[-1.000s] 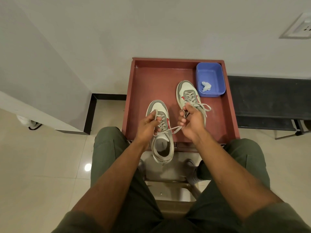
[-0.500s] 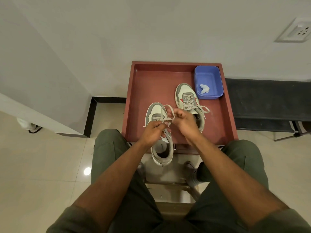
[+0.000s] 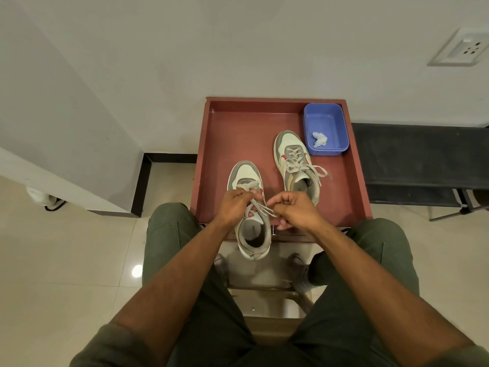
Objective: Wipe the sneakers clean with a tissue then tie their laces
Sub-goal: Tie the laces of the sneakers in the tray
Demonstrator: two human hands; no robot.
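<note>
Grey laces (image 3: 260, 206) now pulled sideways, left hand (image 3: 234, 205) and right hand (image 3: 293, 210) drawn apart, fingers pinching lace ends.

You face a pale wall (image 3: 238, 43) with a socket (image 3: 460, 49) upper right, glossy cream floor tiles (image 3: 66, 260), dark bench (image 3: 420, 157) right.

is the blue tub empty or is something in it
Not empty: the blue tub holds one crumpled white tissue lying on its floor.
</note>
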